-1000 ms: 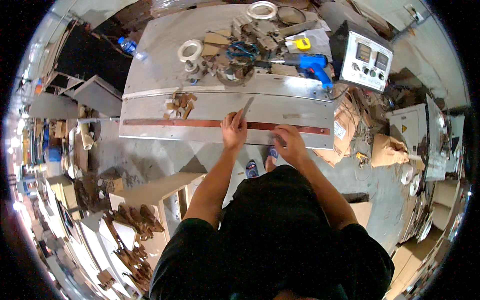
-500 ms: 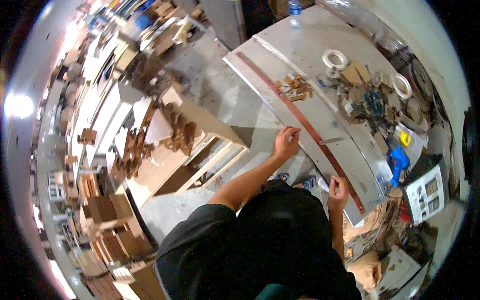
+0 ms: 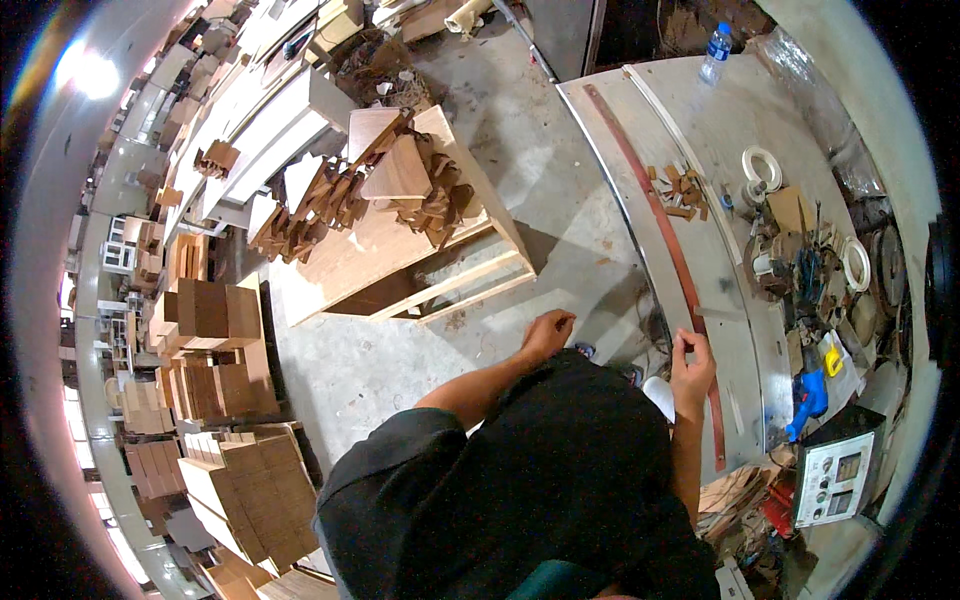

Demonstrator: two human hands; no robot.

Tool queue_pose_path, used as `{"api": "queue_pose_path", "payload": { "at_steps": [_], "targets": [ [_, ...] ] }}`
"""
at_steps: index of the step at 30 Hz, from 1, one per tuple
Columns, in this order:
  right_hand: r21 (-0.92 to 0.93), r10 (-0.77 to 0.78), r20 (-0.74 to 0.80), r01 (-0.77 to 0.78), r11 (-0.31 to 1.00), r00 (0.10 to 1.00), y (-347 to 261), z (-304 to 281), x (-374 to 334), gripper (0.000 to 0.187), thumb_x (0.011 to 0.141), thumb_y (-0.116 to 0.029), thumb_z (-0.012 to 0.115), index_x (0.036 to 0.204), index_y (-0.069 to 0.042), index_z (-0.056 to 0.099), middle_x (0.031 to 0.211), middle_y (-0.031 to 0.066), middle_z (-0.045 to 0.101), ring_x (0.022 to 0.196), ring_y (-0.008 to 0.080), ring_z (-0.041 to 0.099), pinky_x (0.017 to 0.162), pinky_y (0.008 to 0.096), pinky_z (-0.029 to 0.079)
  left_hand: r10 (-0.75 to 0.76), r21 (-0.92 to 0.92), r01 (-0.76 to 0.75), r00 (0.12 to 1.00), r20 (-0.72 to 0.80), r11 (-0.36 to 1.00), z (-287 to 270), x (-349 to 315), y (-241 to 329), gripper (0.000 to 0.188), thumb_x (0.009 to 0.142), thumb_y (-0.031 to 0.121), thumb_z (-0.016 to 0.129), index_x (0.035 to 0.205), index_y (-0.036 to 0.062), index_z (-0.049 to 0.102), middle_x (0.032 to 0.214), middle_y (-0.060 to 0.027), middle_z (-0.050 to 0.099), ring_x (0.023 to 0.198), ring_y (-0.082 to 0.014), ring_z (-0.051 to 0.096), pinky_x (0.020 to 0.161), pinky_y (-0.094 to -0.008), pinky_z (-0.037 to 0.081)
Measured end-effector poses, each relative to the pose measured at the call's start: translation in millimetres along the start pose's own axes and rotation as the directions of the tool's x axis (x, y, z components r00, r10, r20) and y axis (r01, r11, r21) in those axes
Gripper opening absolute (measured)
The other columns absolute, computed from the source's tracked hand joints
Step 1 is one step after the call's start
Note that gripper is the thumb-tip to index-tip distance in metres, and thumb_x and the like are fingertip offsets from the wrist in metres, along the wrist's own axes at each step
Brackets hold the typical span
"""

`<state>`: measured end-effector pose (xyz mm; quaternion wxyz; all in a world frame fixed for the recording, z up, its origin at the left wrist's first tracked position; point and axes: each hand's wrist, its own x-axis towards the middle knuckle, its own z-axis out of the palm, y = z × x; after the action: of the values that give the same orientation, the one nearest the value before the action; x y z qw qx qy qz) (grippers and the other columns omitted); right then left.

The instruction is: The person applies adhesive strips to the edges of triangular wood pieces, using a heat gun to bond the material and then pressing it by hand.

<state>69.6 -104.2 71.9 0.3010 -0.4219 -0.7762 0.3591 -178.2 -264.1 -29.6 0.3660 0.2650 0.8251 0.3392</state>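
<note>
My left hand (image 3: 548, 333) hovers over the concrete floor between a wooden cabinet frame and the workbench, its fingers curled. Over the near part of the grey workbench (image 3: 765, 425), my right hand (image 3: 692, 362) is closed, thumb and fingertips together. If either hand holds anything, it is hidden or too small to make out. A long reddish-brown strip (image 3: 668, 230) runs along the bench and passes beside my right hand. Farther up the bench lies a small heap of wooden blocks (image 3: 683, 190).
The cabinet frame (image 3: 345, 270) carries stacked brown wooden pieces (image 3: 425, 190). Cardboard-coloured stacks (image 3: 250, 500) stand at left. The bench's right side holds a water bottle (image 3: 716, 55), white tape rolls (image 3: 762, 166), a blue tool (image 3: 808, 400) and a control box (image 3: 838, 475).
The view has swung left, so the bench sits farther right. My left hand has drawn back from the bench edge over the floor; my right hand is farther up along the strip.
</note>
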Motion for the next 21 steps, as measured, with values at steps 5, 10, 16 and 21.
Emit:
{"api": "queue_pose_path", "payload": {
  "at_steps": [5, 10, 16, 21],
  "targets": [
    [-0.033, 0.040, -0.039, -0.042, 0.999, 0.998, 18, 12, -24, 0.015, 0.096, -0.011, 0.071, 0.108, -0.002, 0.072, 0.102, 0.0155, 0.075, 0.095, 0.0304, 0.073, 0.083, 0.0371, 0.056, 0.672, 0.385, -0.555, 0.661, -0.335, 0.737, -71, 23, 57, 0.035, 0.085, 0.017, 0.076, 0.118, 0.0111, 0.067, 0.117, -0.0122, 0.067, 0.110, -0.0373, 0.063, 0.094, -0.0462, 0.051],
    [-0.020, 0.195, -0.047, -0.196, 0.980, 0.980, 4, 24, -39, 0.018, 0.095, -0.010, 0.069, 0.110, 0.000, 0.072, 0.095, 0.0127, 0.074, 0.085, 0.0224, 0.070, 0.078, 0.0336, 0.055, 0.693, 0.648, -0.297, 0.497, -0.523, 0.702, -254, 33, 150, 0.074, 0.070, 0.037, 0.091, 0.133, 0.0118, 0.060, 0.145, -0.0151, 0.052, 0.138, -0.0388, 0.043, 0.116, -0.0561, 0.032],
    [-0.047, 0.112, -0.019, -0.113, 0.992, 0.994, -26, 41, -34, 0.019, 0.096, -0.010, 0.066, 0.111, 0.001, 0.071, 0.095, 0.0124, 0.072, 0.083, 0.0199, 0.068, 0.079, 0.0328, 0.054, 0.291, 0.678, 0.120, 0.840, -0.459, 0.725, -350, 35, 141, 0.111, 0.062, 0.069, 0.083, 0.151, 0.0130, 0.046, 0.152, -0.0178, 0.049, 0.143, -0.0388, 0.040, 0.121, -0.0512, 0.028],
    [-0.042, 0.152, 0.038, -0.150, 0.988, 0.988, -48, 50, -35, 0.019, 0.095, -0.010, 0.070, 0.112, -0.001, 0.070, 0.107, 0.0174, 0.073, 0.095, 0.0303, 0.071, 0.086, 0.0377, 0.055, 0.200, 0.614, 0.137, 0.872, -0.448, 0.777, -353, 44, 128, 0.107, 0.062, 0.066, 0.083, 0.149, 0.0143, 0.048, 0.149, -0.0178, 0.051, 0.141, -0.0378, 0.044, 0.118, -0.0490, 0.034]
  ]
}}
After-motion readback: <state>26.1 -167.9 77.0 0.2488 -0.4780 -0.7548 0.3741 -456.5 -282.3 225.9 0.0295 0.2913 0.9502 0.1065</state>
